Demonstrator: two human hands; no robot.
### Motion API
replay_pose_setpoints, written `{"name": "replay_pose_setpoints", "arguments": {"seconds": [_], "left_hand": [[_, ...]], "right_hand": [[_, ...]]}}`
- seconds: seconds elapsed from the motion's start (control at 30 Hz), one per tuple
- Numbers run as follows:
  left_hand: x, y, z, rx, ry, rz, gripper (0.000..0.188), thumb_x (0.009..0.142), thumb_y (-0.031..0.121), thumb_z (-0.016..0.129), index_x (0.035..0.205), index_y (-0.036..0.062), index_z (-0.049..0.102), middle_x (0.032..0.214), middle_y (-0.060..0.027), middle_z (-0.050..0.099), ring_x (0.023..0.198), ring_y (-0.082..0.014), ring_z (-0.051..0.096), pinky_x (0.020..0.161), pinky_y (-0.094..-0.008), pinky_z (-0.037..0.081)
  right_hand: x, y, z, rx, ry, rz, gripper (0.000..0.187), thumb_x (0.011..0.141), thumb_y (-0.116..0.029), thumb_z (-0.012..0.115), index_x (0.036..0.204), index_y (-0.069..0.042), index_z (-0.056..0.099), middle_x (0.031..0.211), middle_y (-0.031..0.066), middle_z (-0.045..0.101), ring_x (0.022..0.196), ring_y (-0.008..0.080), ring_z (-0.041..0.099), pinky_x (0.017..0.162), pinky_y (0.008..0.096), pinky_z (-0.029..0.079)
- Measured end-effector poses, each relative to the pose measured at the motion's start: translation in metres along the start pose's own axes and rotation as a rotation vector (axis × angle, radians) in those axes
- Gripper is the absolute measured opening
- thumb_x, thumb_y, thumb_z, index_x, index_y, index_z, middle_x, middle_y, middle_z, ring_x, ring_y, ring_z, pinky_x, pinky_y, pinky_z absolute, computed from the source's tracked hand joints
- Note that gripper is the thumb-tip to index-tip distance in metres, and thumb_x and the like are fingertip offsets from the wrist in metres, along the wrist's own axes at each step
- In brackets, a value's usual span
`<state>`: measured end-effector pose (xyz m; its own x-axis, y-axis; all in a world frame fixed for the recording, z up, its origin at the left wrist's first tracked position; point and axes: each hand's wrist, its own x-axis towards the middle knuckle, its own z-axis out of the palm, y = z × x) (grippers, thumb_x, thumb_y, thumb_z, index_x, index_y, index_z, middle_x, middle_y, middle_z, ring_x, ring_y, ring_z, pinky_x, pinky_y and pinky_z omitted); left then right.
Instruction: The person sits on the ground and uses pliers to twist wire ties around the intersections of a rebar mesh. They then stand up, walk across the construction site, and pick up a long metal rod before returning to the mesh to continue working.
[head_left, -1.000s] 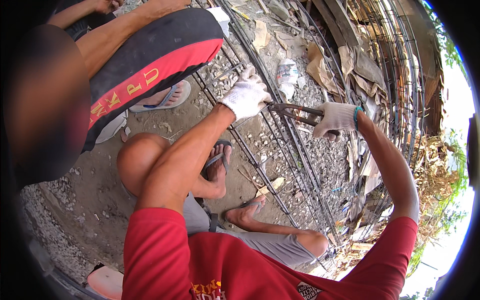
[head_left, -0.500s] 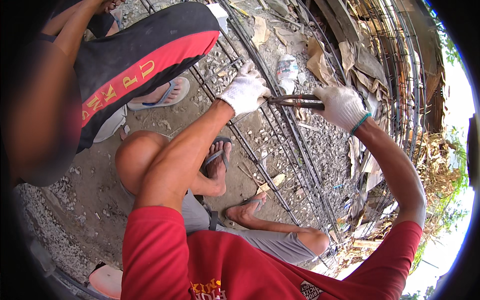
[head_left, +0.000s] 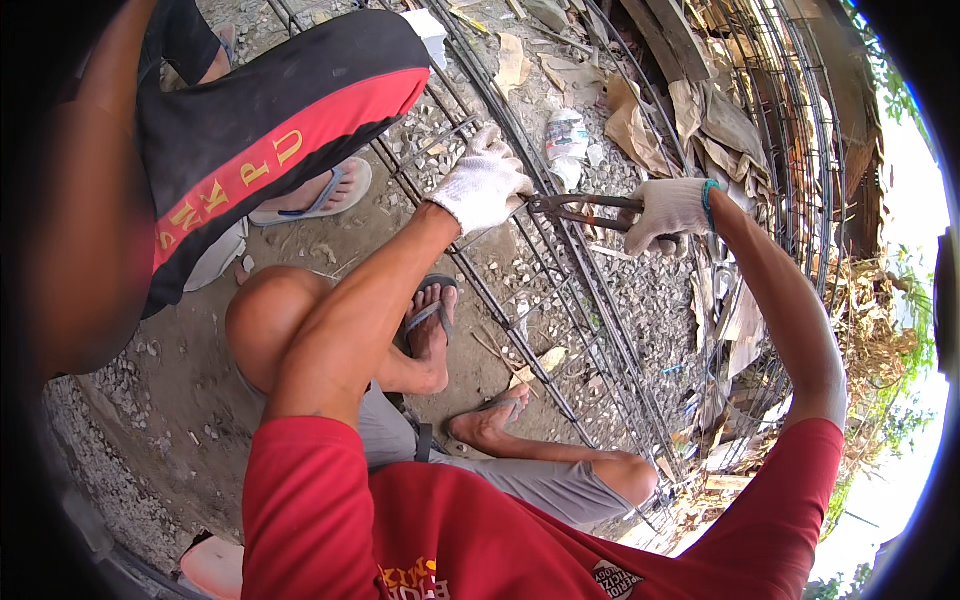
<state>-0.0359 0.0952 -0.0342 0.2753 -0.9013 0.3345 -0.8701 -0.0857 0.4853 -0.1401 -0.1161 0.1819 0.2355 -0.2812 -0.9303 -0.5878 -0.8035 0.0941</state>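
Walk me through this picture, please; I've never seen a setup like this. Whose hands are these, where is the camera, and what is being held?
There is no machine here. The left hand and right hand, both in pale gloves, belong to the person wearing the camera. It sits on their head and looks down, so their red shirt fills the bottom; the wide lens bends straight edges.

The right hand holds pliers by the handles. The left hand is at the long metal bars, close to the pliers' tip; whether it grips anything is hidden.

The bars run above ground strewn with gravel, with a plastic bottle and brown paper beyond. The dark trouser leg at upper left is another person's.
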Motion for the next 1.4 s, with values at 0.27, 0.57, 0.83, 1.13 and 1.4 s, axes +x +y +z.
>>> {"name": "replay_pose_setpoints", "arguments": {"seconds": [0.27, 0.57, 0.83, 1.13, 1.4], "left_hand": [[-0.003, 0.001, 0.004, 0.010, 0.009, -0.001, 0.028, 0.080, 0.029, 0.077, 0.109, 0.0285, 0.079, 0.097, -0.0034, 0.071, 0.114, -0.0266, 0.062, 0.123, -0.0556, 0.024], [0.000, 0.003, 0.000, 0.014, -0.001, -0.005, 0.024, 0.081, 0.028, 0.075, 0.104, 0.0259, 0.080, 0.101, -0.0049, 0.072, 0.116, -0.0259, 0.061, 0.123, -0.0543, 0.024], [-0.002, 0.000, 0.003, 0.018, 0.048, 0.030, 0.025, 0.079, 0.027, 0.077, 0.104, 0.0266, 0.080, 0.096, -0.0045, 0.070, 0.113, -0.0260, 0.062, 0.123, -0.0554, 0.025], [0.003, 0.008, 0.000, 0.070, -0.010, 0.025, 0.043, 0.087, 0.035, 0.072, 0.129, 0.0400, 0.069, 0.101, -0.0026, 0.071, 0.115, -0.0252, 0.062, 0.122, -0.0566, 0.023], [0.000, 0.002, 0.002, 0.064, 0.009, 0.034, 0.032, 0.087, 0.037, 0.072, 0.120, 0.0395, 0.074, 0.103, -0.0019, 0.072, 0.116, -0.0245, 0.061, 0.122, -0.0562, 0.024]], "right_hand": [[-0.025, -0.020, 0.027, -0.777, 0.691, -0.374, 0.059, 0.075, -0.018, 0.074, 0.130, -0.009, 0.054, 0.097, 0.0160, 0.067, 0.092, 0.0359, 0.068, 0.085, 0.0495, 0.055], [-0.009, -0.004, 0.026, -0.679, 0.608, -0.306, 0.039, 0.089, -0.033, 0.074, 0.111, -0.002, 0.065, 0.082, 0.0139, 0.069, 0.082, 0.0339, 0.071, 0.074, 0.0482, 0.058], [-0.008, -0.033, 0.003, -0.588, 0.417, 0.010, 0.043, 0.079, -0.042, 0.081, 0.104, -0.007, 0.078, 0.079, 0.0165, 0.073, 0.074, 0.0309, 0.073, 0.069, 0.0419, 0.057], [0.004, -0.001, 0.020, -0.102, 0.128, -0.041, 0.042, 0.073, -0.022, 0.079, 0.107, 0.001, 0.068, 0.077, 0.0164, 0.071, 0.066, 0.0253, 0.071, 0.060, 0.0380, 0.057], [-0.008, -0.002, 0.040, -0.882, 0.935, -0.446, 0.045, 0.080, -0.021, 0.076, 0.120, -0.009, 0.059, 0.093, 0.0182, 0.067, 0.087, 0.0353, 0.069, 0.078, 0.0518, 0.054]]}}
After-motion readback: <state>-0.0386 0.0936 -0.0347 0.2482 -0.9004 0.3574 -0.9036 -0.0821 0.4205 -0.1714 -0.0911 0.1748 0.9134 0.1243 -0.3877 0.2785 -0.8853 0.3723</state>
